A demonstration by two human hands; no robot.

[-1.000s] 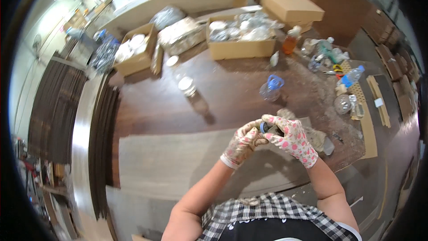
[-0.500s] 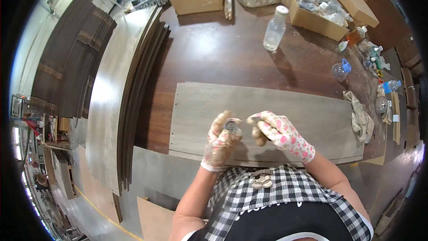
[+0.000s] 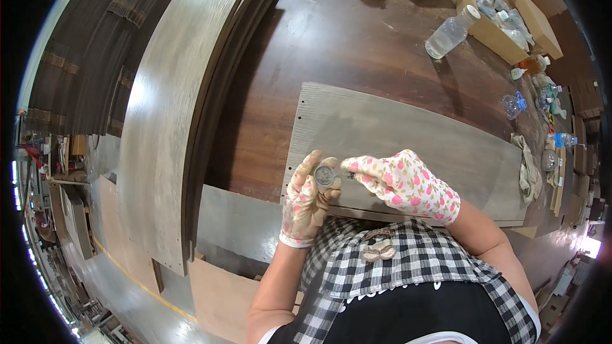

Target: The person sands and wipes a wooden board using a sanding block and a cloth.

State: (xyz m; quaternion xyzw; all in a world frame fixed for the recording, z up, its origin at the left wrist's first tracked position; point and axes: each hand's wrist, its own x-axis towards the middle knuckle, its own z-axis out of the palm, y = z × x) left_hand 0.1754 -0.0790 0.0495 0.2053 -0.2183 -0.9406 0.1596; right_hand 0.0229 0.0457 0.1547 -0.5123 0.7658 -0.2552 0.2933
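My left hand (image 3: 302, 209), in a stained floral glove, is closed around a small round cup (image 3: 325, 176) with grey matter inside. Just right of the cup, my right hand (image 3: 411, 188), also in a floral glove, has its fingers pinched together. A small dark bit shows at those fingertips; its kind is too small to make out. Beneath both hands lies a grey wood-grain panel (image 3: 395, 130) with small dark holes along its left end.
The brown table (image 3: 357, 44) carries the panel. On the left, long boards (image 3: 172, 76) are stacked. Toward the back right stand a clear bottle (image 3: 449, 35) and an open carton (image 3: 494, 22) of bagged things. A crumpled cloth (image 3: 528, 169) lies at the panel's right end.
The view has turned, so the table and panel appear shifted right. My right hand has come closer to the cup, and its fingers now point toward it.
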